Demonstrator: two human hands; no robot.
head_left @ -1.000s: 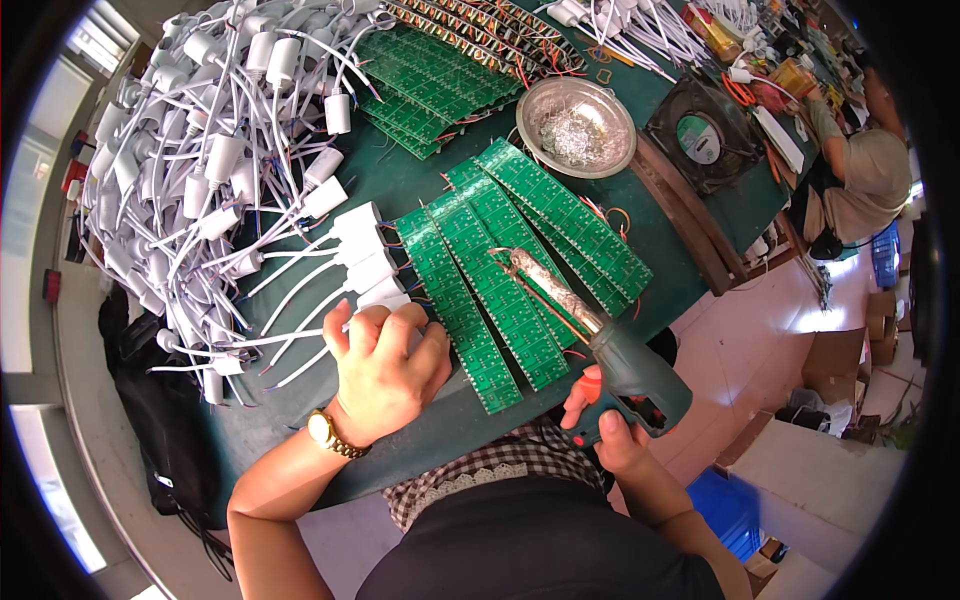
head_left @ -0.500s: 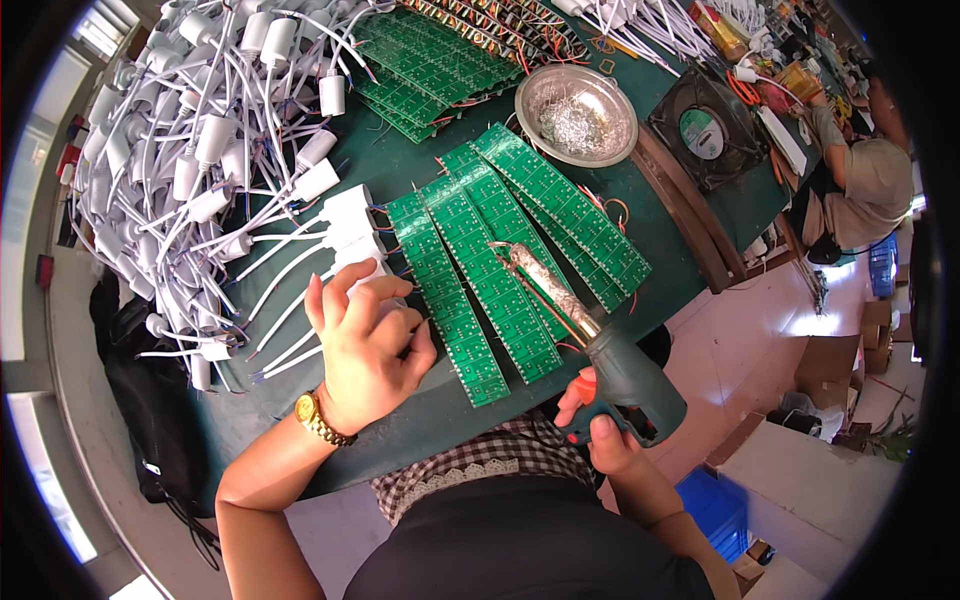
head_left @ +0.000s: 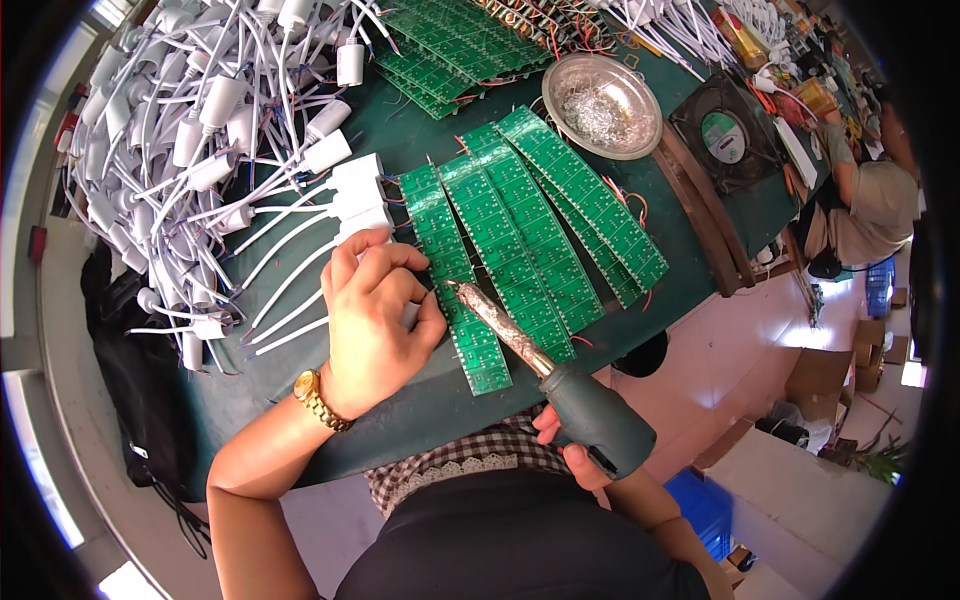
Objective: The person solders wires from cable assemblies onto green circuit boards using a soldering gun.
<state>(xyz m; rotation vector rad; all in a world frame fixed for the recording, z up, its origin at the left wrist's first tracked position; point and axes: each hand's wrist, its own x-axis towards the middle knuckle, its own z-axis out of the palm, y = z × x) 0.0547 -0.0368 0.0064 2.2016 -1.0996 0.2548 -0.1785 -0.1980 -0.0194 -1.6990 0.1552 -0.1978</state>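
I see the right hand [head_left: 572, 452] closed around a soldering gun [head_left: 603, 420], its tip at the middle part of the leftmost green circuit board [head_left: 432, 215]. The left hand [head_left: 375, 320] is just left of this board, fingers bent; I cannot tell whether it grips something. White cylindrical caps [head_left: 358, 190] with cables lie beside the board's far end, and a metal bowl [head_left: 642, 105] is beyond it, to the right.

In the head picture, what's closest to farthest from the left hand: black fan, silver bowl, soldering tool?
1. Soldering tool, just right of the left hand.
2. Silver bowl, up and to the right.
3. Black fan, farther right, past the bowl.
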